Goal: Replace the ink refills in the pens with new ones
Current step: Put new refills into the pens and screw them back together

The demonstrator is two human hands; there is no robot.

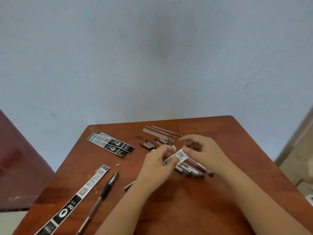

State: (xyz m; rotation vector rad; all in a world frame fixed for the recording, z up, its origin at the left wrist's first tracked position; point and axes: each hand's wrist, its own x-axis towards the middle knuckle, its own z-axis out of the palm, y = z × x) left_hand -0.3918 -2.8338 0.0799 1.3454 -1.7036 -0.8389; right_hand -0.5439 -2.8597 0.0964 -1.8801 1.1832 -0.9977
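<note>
Both hands meet right of centre in the frame, over a brown table [220, 192]. The left hand [158, 164] pinches the lower-left end of a white printed wrapper [177, 156], thumb and fingers curled onto it. The right hand [202, 150] pinches the wrapper's upper-right end between thumb and forefinger, its other fingers loosely curled above. The wrapper stretches between the two grips, slanting up to the right. Whether a refill is still inside it cannot be told.

Just below the hands and partly hidden by them lies a row of pens [194, 170], side by side, dark tips pointing to the lower right. Above the hands, near the table's far edge, lies a bundle of clear refills [160, 132], tips pointing right. Between that bundle and the hands sit small dark pen parts [149, 144], too blurred to identify.

At upper left of the table lie two black-and-white packs [111, 143], overlapping. In the lower left a long opened pack [74, 199] runs diagonally, with a single black pen [101, 195] just to its right, lying parallel. A small scrap [117, 165] lies between the packs, and a dark card corner [129, 185] shows from under the left wrist.
</note>
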